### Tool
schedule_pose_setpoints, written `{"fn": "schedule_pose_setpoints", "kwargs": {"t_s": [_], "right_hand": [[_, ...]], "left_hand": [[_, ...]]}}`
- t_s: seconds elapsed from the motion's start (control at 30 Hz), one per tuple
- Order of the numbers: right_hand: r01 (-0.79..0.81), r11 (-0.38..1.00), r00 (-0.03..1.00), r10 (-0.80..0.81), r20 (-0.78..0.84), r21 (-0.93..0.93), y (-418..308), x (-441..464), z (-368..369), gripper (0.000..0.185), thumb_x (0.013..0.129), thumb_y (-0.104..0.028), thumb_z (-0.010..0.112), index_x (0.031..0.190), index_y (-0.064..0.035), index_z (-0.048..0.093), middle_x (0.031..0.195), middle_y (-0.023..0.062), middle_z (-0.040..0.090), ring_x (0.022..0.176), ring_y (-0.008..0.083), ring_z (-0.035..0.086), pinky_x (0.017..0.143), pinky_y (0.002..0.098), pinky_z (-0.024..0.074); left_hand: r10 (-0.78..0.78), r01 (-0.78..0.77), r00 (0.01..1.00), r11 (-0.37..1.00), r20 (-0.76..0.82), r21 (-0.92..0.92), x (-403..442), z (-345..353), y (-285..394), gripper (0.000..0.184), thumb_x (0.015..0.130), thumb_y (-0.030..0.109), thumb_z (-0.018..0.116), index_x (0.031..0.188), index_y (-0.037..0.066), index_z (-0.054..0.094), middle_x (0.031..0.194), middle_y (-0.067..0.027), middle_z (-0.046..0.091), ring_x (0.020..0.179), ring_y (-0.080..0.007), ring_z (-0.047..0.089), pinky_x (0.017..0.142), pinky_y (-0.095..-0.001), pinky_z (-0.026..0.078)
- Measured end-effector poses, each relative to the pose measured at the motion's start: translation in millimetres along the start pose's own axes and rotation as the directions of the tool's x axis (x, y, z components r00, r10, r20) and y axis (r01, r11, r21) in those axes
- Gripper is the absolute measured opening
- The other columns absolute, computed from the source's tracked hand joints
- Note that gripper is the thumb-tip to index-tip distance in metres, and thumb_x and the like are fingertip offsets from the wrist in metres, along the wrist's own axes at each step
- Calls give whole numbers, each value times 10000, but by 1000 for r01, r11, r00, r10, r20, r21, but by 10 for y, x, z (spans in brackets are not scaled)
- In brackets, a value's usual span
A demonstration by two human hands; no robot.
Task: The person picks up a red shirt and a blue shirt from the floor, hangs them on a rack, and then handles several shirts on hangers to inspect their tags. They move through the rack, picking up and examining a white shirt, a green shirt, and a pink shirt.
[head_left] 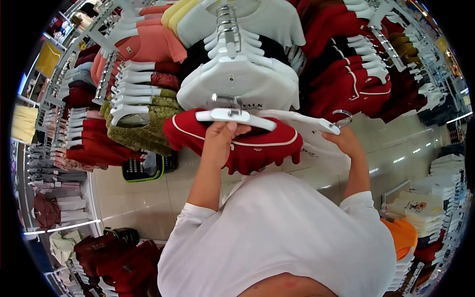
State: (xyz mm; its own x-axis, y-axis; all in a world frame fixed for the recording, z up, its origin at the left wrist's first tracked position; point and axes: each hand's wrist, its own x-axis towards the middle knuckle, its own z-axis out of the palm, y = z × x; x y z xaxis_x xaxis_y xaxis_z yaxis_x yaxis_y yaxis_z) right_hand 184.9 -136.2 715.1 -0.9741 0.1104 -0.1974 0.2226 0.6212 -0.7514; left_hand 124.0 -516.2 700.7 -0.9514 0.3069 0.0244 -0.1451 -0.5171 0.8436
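My left hand [223, 136] is closed around the middle of a white hanger [257, 120], which carries a red top [277, 143] with white piping. My right hand [345, 142] grips the end of a second hanger [326, 126], its metal hook sticking up beside the fingers. From that one hangs a white T-shirt [324, 151], partly hidden behind the red top. Just beyond both garments, a row of white T-shirts [232, 81] with dark print hangs on a metal rail arm [230, 42].
Olive tops [143, 131] and coral shirts [158, 44] hang to the left, red piped tops [341, 89] to the right. A black basket with green edging [143, 173] stands on the tiled floor [133, 198]. Folded shirts [420, 203] are stacked at the lower right.
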Motion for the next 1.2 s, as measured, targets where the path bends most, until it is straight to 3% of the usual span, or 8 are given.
{"fn": "schedule_pose_setpoints", "kwargs": {"t_s": [0.13, 0.33, 0.63, 0.87, 0.93, 1.0, 1.1, 1.2], "right_hand": [[-121, 993, 990, 121, -67, -2, 179, -332, -245, 392, 782, -335, 734, 852, 44, 661, 683, 104, 609, 647, 199, 557, 654, 367, 456], [-235, 966, 968, 224, -111, -105, 513, -703, -346, 415, 781, -362, 728, 933, 21, 678, 773, 173, 661, 704, 265, 616, 693, 388, 476], [-264, 965, 965, 264, 6, -9, 1060, -893, -252, 458, 762, -393, 736, 986, 4, 691, 872, 184, 688, 794, 298, 661, 739, 396, 496], [-158, 986, 973, 164, 163, -51, 1052, -828, -58, 467, 781, -408, 725, 976, 15, 682, 882, 200, 687, 799, 326, 659, 729, 403, 496], [-99, 994, 973, 104, 208, -37, 1041, -781, 29, 466, 787, -403, 721, 1000, 9, 680, 886, 193, 686, 809, 319, 657, 734, 398, 494], [-50, 998, 958, 58, 280, -33, 959, -739, 101, 465, 792, -395, 718, 1032, 1, 676, 888, 185, 686, 815, 312, 654, 740, 394, 491], [-7, 1000, 925, 16, 380, -25, 792, -677, 206, 464, 798, -376, 713, 1088, -17, 668, 887, 168, 685, 816, 297, 649, 746, 385, 486], [51, 998, 895, -33, 445, -29, 684, -621, 353, 462, 797, -361, 711, 1124, -39, 663, 881, 143, 686, 816, 275, 648, 747, 376, 483]], "left_hand": [[24, -25, 996, 1000, -90, -4, 344, 225, 114, 269, 971, 191, 578, 1114, -34, 609, 1034, -116, 673, 925, -213, 666, 869, -348, 520], [16, -10, 979, 1000, -204, 29, 819, 465, 159, 280, 983, 228, 556, 1074, -35, 594, 983, -124, 665, 867, -215, 660, 830, -343, 532], [-27, 33, 956, 999, -291, 15, 824, 80, -433, 373, 977, 287, 534, 1259, 42, 539, 1061, -115, 664, 925, -217, 651, 830, -348, 530], [-321, 373, 884, 923, -340, 97, -36, -402, -1625, 375, 953, 297, 556, 1228, 43, 537, 1044, -100, 662, 874, -190, 640, 750, -331, 522], [-474, 530, 806, 844, -353, 76, -449, -618, -2033, 359, 955, 286, 557, 1234, 61, 539, 994, -85, 656, 843, -181, 629, 715, -332, 513], [-588, 694, 628, 720, -509, 24, -844, -642, -2275, 380, 949, 316, 561, 1240, 73, 542, 923, -74, 645, 802, -184, 619, 703, -349, 504], [-617, 833, 461, 548, -637, 72, -1320, -774, -2462, 381, 904, 320, 587, 1168, 45, 602, 880, -89, 648, 773, -210, 618, 698, -361, 504], [-482, 824, 553, 433, -679, 364, -1831, -1162, -2658, 393, 844, 331, 599, 1050, 2, 664, 907, -163, 672, 800, -274, 648, 710, -391, 510]]}}
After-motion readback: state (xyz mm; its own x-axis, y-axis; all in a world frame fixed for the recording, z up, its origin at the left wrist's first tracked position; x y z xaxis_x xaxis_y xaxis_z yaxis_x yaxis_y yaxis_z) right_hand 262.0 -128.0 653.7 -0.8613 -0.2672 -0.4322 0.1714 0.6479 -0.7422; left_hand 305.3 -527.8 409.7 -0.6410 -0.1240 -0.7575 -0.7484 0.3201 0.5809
